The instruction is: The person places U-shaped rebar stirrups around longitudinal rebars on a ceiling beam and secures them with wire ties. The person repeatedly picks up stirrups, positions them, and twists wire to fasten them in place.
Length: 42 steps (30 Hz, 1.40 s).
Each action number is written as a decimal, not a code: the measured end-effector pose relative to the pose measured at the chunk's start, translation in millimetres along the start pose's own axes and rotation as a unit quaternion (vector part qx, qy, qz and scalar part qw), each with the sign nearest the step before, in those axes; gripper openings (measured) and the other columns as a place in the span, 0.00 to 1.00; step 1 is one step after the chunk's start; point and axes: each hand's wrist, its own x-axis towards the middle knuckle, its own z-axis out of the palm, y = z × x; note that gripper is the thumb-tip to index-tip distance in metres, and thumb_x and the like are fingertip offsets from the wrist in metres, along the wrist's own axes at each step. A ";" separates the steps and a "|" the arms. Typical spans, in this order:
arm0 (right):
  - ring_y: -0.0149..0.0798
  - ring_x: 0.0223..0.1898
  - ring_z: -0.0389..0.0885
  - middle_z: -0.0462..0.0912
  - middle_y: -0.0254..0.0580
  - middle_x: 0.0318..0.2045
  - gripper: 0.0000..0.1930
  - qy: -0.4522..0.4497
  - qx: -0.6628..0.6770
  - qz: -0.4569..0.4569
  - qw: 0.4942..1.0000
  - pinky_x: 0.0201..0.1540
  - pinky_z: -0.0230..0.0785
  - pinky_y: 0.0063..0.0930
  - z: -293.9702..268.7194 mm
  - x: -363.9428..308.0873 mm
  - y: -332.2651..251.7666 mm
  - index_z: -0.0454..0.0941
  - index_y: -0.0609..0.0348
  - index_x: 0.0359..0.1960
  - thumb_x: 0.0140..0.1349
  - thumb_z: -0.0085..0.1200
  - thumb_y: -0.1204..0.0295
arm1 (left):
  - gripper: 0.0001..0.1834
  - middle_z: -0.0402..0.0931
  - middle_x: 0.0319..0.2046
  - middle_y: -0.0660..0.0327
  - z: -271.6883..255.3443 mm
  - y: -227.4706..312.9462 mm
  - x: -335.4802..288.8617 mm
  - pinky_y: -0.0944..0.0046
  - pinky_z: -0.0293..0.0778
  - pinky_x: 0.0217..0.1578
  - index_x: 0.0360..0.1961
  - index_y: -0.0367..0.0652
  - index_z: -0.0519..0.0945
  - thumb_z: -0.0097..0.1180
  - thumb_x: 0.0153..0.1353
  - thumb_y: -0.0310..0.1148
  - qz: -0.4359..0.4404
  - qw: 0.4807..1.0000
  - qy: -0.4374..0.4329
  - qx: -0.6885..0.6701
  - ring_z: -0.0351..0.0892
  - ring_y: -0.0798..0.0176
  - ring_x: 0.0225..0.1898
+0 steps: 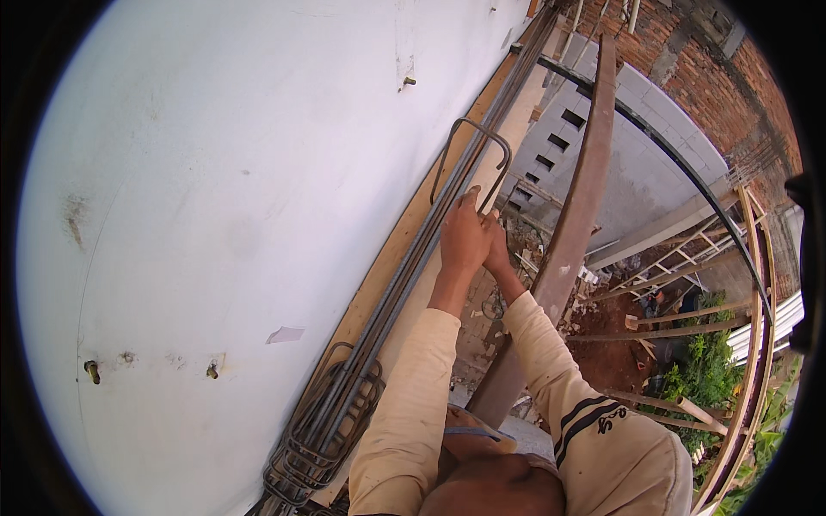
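Observation:
A bundle of long steel reinforcing bars [391, 297] runs diagonally beside the white wall. Around its upper part stands a bent steel stirrup [497, 135], tilted across the bars. My left hand [463, 236] is closed at the stirrup's lower end, against the bars, one finger pointing up along them. Just right of it and partly behind, my right hand [498, 251] is closed at the lower tip of the stirrup's right leg. The fingers overlap, and their exact grip is partly hidden. More stirrups [323, 430] are bunched around the lower end of the bars.
The white wall [224, 198] on the left carries protruding bolts [92, 371]. A wooden plank [404, 335] lies along the bars. A brown beam [578, 202] slants close by on the right. Below are rubble, a ladder [688, 249], poles and plants [701, 370].

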 end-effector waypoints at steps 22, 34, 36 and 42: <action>0.45 0.57 0.81 0.79 0.52 0.55 0.26 -0.027 0.114 0.299 0.947 0.57 0.83 0.38 -31.3 219.6 236.0 0.71 0.66 0.66 0.67 0.57 0.74 | 0.14 0.88 0.38 0.51 -308.0 8.2 -572.1 0.56 0.81 0.41 0.44 0.37 0.86 0.60 0.67 0.37 -0.616 0.629 0.323 0.346 0.89 0.55 0.37; 0.37 0.52 0.82 0.83 0.41 0.54 0.19 -0.112 0.070 0.193 0.972 0.53 0.80 0.34 -6.1 103.6 126.5 0.80 0.58 0.60 0.70 0.60 0.68 | 0.24 0.81 0.53 0.41 -298.2 -81.2 -663.3 0.47 0.73 0.57 0.57 0.36 0.81 0.63 0.63 0.39 -0.665 0.588 0.373 0.270 0.79 0.37 0.56; 0.37 0.50 0.83 0.83 0.40 0.53 0.18 -0.134 0.093 0.192 0.968 0.50 0.79 0.33 -9.3 91.9 124.6 0.81 0.58 0.59 0.70 0.59 0.67 | 0.19 0.84 0.49 0.42 -299.8 -84.3 -674.0 0.47 0.76 0.53 0.52 0.38 0.83 0.63 0.64 0.37 -0.667 0.592 0.359 0.276 0.83 0.40 0.50; 0.37 0.48 0.84 0.83 0.40 0.52 0.16 -0.138 0.082 0.212 0.964 0.48 0.78 0.33 -13.3 69.1 120.7 0.82 0.56 0.58 0.71 0.58 0.67 | 0.18 0.86 0.37 0.47 -288.4 -93.6 -692.9 0.45 0.78 0.43 0.46 0.36 0.84 0.65 0.63 0.39 -0.600 0.602 0.321 0.418 0.85 0.43 0.40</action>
